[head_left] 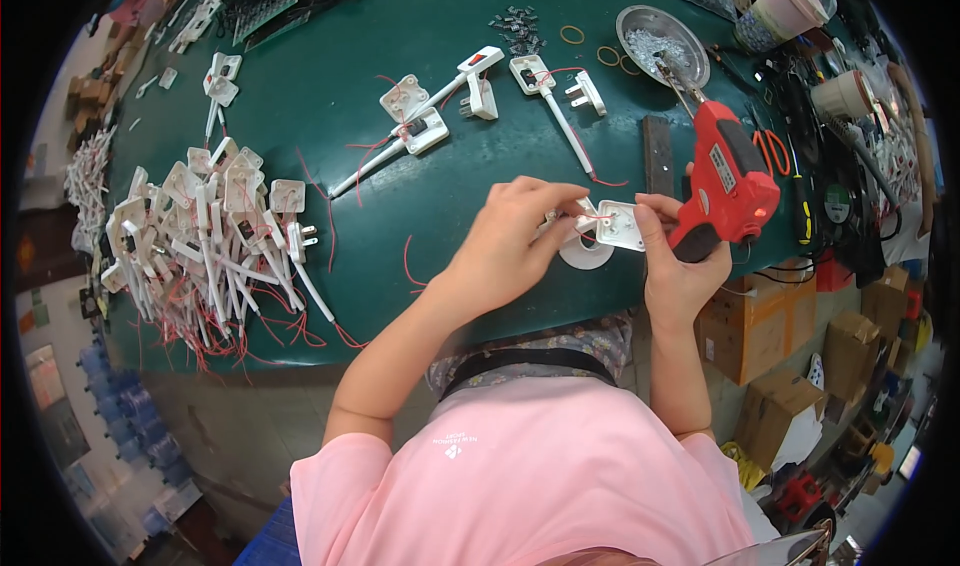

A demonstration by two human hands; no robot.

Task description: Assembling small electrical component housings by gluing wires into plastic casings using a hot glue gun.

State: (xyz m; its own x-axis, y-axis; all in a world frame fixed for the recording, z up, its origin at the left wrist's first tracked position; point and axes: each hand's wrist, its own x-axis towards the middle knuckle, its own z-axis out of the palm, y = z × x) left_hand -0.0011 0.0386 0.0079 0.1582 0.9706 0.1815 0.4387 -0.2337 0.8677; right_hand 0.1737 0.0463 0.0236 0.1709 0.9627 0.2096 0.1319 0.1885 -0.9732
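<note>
My left hand [500,241] pinches a small white plastic housing part [586,212], mostly hidden by the fingers. A red wire runs from it to a square white plug cover [621,227], its open side up. Thumb and fingertips of my right hand [688,281] hold that cover by its edge. The same hand also keeps a red cordless screwdriver [728,174] in its palm, its bit pointing away toward a metal dish. Below the parts, a round white ring-shaped thing [586,256] lies on the green table [450,181].
Many white plug assemblies with red wires [215,236] are heaped at left. Several opened ones [425,131] lie farther off. The metal dish [662,46] holds small clear pieces, near black parts [518,31]. Orange-handled scissors [770,151], a dark bar [657,156] and cups [785,11] stand right.
</note>
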